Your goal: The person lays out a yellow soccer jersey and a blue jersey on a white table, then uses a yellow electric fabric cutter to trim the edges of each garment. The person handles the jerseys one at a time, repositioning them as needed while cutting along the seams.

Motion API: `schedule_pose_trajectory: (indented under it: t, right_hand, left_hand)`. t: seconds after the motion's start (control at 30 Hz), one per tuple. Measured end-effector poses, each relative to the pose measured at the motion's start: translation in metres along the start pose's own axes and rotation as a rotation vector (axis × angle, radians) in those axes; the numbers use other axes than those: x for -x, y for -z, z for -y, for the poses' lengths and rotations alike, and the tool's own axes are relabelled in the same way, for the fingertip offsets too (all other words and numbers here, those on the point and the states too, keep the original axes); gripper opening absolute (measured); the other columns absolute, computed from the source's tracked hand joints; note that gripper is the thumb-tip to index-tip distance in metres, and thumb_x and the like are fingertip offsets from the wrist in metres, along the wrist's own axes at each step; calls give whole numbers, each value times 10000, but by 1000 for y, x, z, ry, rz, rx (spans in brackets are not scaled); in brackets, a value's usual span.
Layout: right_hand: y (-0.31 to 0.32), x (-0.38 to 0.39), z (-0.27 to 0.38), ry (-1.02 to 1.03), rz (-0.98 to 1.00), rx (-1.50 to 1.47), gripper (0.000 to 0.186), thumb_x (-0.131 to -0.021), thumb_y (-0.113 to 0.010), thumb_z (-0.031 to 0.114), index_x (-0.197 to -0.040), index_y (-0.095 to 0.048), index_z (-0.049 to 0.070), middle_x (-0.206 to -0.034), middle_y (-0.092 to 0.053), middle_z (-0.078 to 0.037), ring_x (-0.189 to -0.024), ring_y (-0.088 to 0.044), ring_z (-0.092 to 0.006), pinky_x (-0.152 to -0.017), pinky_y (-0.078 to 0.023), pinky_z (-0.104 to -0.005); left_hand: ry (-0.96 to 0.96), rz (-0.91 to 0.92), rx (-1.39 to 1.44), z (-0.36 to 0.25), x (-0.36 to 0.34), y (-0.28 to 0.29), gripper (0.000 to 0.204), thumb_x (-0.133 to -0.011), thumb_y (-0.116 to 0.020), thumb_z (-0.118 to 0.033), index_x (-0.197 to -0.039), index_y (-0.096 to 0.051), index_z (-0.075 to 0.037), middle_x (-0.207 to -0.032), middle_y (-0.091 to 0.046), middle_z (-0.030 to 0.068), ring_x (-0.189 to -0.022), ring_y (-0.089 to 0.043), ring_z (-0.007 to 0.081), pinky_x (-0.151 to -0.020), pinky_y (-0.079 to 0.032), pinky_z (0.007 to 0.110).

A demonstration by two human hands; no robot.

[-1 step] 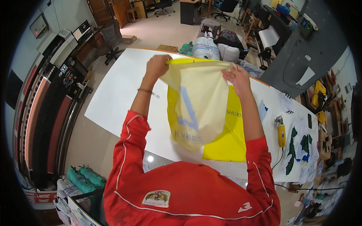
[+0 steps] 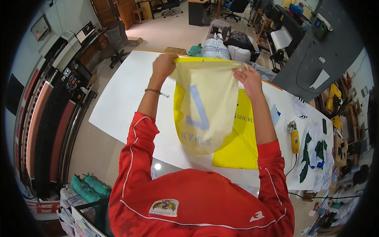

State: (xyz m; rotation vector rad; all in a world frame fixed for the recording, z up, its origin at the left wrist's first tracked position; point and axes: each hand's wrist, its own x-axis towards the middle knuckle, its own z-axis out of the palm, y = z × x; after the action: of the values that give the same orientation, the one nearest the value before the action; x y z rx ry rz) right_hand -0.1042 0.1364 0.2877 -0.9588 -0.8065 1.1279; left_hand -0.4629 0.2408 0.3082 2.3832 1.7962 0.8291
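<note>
A thin yellow fabric panel (image 2: 211,98), cut like a shirt piece, hangs by its far edge between my hands over the white table. Its pale reverse faces me, and a blue figure with lettering shows through from behind. My left hand (image 2: 163,65) is closed round its far left corner. At the far right corner, my right hand (image 2: 248,77) pinches the edge between thumb and fingers, some fingers stretched. Beneath the raised piece, a second bright yellow panel (image 2: 237,152) with dark print lies flat on the table, partly covered by the first.
The white table (image 2: 126,91) spreads under my work. A yellow corded cutter (image 2: 294,140), a black phone (image 2: 324,126) and fabric scraps (image 2: 316,154) lie at its right. Stuffed sacks (image 2: 215,49) stand beyond the far edge. A large printer (image 2: 47,114) is at left.
The raised fabric has shifted slightly up and away, its lower edge swinging a little. My left hand has moved slightly farther off; my right hand has barely moved.
</note>
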Motion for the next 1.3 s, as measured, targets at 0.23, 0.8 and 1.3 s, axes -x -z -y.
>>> schedule_pose_trajectory:
  t: [0.23,0.8,1.3]
  right_hand:
    - [-13,68,59,348,-44,102,302,-1106,-592,117,-1302,-660,-102,-1223,-717,-152,-1146,-728,-246,-1044,-586,-348]
    - [103,255,-198,270,33,1003,313,-879,-728,-35,-1150,-821,91,-1388,-687,-162,-1328,-606,-385,-1123,-495,-452]
    - [256,336,-162,-61,-875,1479,481,-882,-855,313,-1245,-690,45,-1216,-677,-195,-1181,-607,-408,-1009,-491,-540]
  left_hand:
    - [-265,-712,210,-22,20,75,337,-819,-703,61,-1088,-811,-111,-1062,-785,90,-1019,-732,320,-861,-585,413]
    - [-177,87,71,75,348,-124,445,-799,-688,55,-1190,-806,-119,-1309,-775,59,-1324,-638,299,-1130,-439,487]
    - [51,163,129,37,422,-133,327,-755,-708,-25,-1058,-802,-104,-1264,-726,127,-1238,-617,353,-1100,-442,517]
